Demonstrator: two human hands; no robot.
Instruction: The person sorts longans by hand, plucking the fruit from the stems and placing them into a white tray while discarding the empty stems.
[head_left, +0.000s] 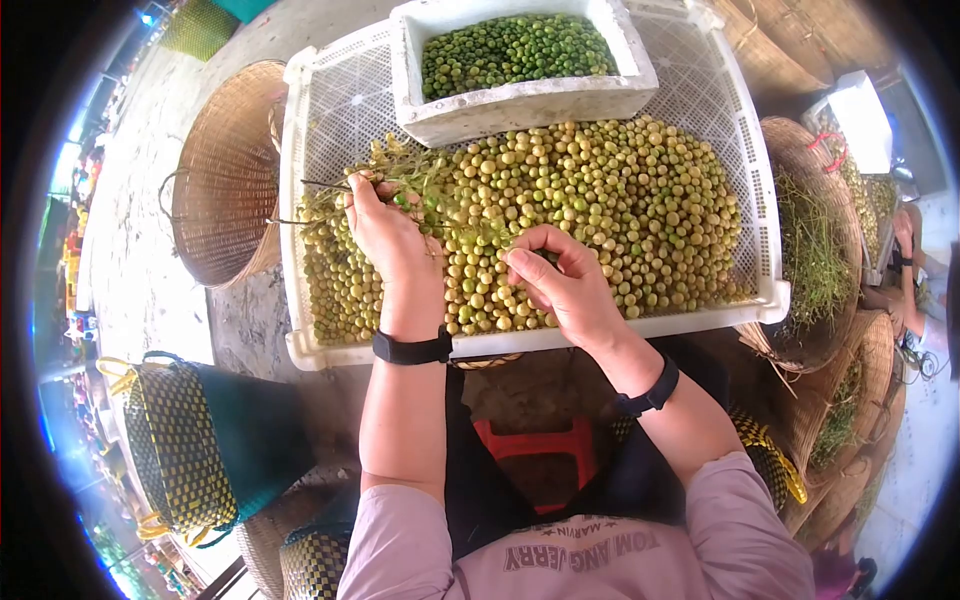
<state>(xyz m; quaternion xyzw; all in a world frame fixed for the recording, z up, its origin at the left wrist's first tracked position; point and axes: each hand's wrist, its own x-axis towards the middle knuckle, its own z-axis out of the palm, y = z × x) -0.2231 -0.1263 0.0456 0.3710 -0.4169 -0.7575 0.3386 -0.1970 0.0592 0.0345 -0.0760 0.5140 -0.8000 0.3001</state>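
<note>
My left hand [388, 228] is closed around a thin leafy twig [425, 185] whose woody stem ends stick out to the left. My right hand [556, 268], thumb and fingers pinched together, is just right of the twig's tip; what lies in the pinch is too small to make out. Both hands are over a heap of small round yellow-green fruits [600, 190], spread across a white perforated plastic tray [350, 80]. At the tray's far side stands a white foam box [520, 108] holding smaller, darker green fruits [520, 50].
A tall wicker basket [228, 175] stands left of the tray. Nearer me is a yellow-and-black woven basket [180, 450]. On the right, another basket [800, 150] holds stripped green stems [815, 250]. A red stool [535, 445] shows below, and another person's arm [908, 270] at far right.
</note>
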